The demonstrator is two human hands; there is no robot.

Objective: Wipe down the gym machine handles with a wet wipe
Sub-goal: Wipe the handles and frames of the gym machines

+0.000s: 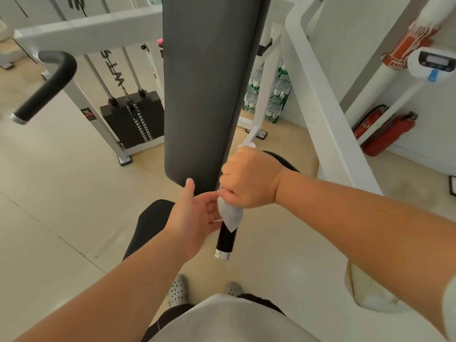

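A black machine handle (226, 239) with a chrome end cap points toward me in the middle of the view. My right hand (249, 177) is wrapped around it, with a white wet wipe (230, 214) pressed between palm and handle; the wipe's loose corner hangs out below my fist. My left hand (195, 215) is open, palm up, fingers touching the wipe's lower edge beside the handle. A second black handle (43, 88) sticks out at the upper left, untouched.
A tall grey back pad (204, 90) stands right behind the handle. A black seat (148, 225) lies below my left hand. The weight stack (134, 119) is at back left, white frame bars (328, 114) at right, red fire extinguishers (385, 134) and water bottles (276, 95) beyond.
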